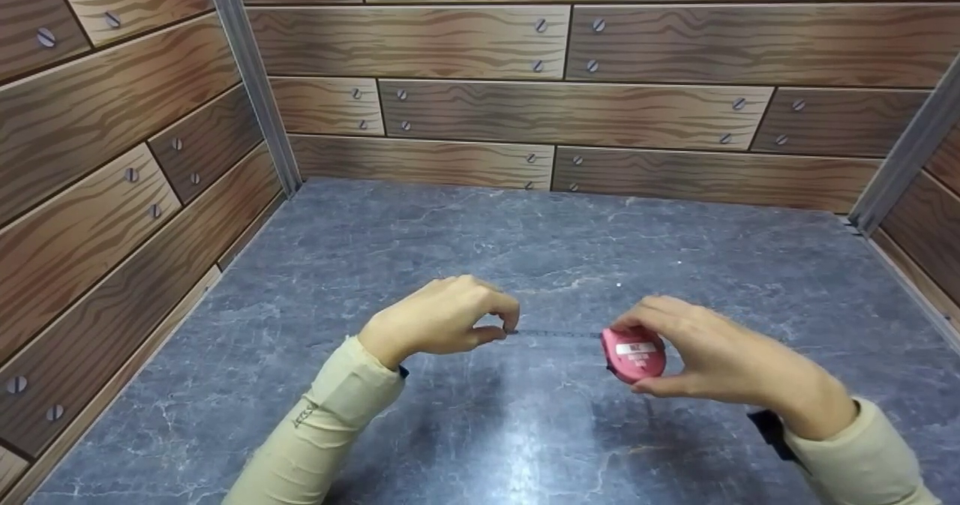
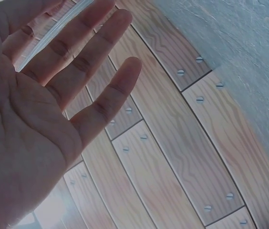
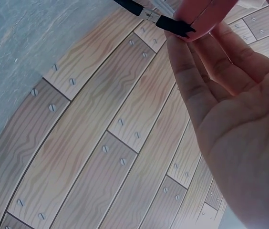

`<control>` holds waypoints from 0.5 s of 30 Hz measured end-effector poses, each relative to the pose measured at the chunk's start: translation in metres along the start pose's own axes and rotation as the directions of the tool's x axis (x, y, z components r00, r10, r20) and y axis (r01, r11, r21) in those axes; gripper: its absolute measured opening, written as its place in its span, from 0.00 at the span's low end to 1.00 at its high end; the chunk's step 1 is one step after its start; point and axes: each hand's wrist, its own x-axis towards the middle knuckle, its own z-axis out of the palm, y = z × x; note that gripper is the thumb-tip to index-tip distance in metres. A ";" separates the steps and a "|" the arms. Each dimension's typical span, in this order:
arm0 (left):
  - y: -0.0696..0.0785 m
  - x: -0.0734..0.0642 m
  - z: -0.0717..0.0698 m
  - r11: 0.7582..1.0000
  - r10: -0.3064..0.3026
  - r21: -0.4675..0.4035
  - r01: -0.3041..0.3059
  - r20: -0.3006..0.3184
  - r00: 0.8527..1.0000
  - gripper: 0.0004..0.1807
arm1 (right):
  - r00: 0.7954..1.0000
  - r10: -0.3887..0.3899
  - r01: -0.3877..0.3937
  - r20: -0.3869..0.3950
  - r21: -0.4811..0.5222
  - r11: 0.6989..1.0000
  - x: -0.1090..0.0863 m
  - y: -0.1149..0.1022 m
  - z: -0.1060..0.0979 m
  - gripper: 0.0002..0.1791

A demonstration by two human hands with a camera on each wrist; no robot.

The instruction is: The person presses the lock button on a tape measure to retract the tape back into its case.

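A red tape measure with a white label is gripped between the thumb and fingers of my right hand. From its left side a thin dark blade runs across to my left hand, whose thumb and index finger pinch the blade's end. In the right wrist view the red case shows at the top, with a black piece at its edge and the fingers behind it. The left wrist view shows the palm and several loosely extended fingers; the pinched blade end is out of that picture.
Both hands are above a grey-blue marbled tabletop. Wood-patterned panels with printed screws stand at the back and sides, joined by grey metal corner posts. A bright light reflection lies on the tabletop near the front.
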 end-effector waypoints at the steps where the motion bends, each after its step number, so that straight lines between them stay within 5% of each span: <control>1: 0.000 0.000 0.000 1.000 0.000 0.001 0.000 0.002 1.000 0.04 | 1.000 0.001 -0.001 0.002 0.002 1.000 0.000 0.000 0.000 0.33; 15: 0.005 0.001 0.001 1.000 0.021 -0.003 -0.021 0.005 1.000 0.03 | 0.998 -0.050 0.050 -0.025 -0.011 0.999 0.003 -0.002 0.005 0.34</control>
